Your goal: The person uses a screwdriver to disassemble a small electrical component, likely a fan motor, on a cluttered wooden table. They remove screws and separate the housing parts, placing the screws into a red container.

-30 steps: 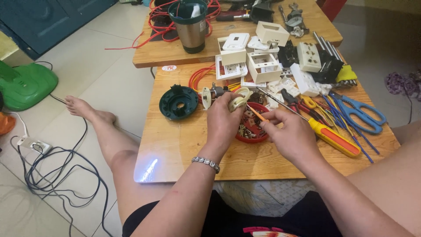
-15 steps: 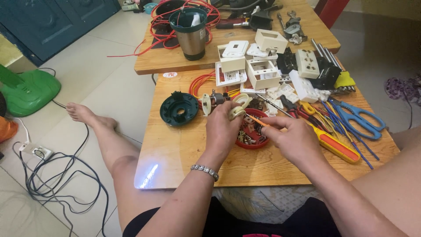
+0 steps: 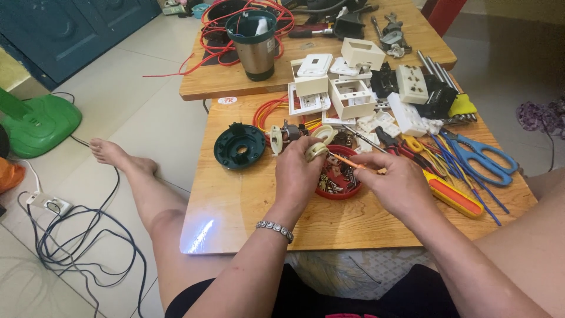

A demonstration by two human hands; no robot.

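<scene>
Left hand (image 3: 300, 176) is what I watch first: it is curled shut around a cream plug (image 3: 316, 151), held above the red bowl (image 3: 338, 191) near the table's middle. Right hand (image 3: 397, 185) pinches a thin orange screwdriver (image 3: 347, 161), tip at the plug. I see a small motor (image 3: 285, 136) and green housing (image 3: 239, 146) just left of the hands, blue scissors (image 3: 482, 159) and pliers (image 3: 406, 144) toward the right edge, and white socket boxes (image 3: 350, 97) crowding the far edge.
</scene>
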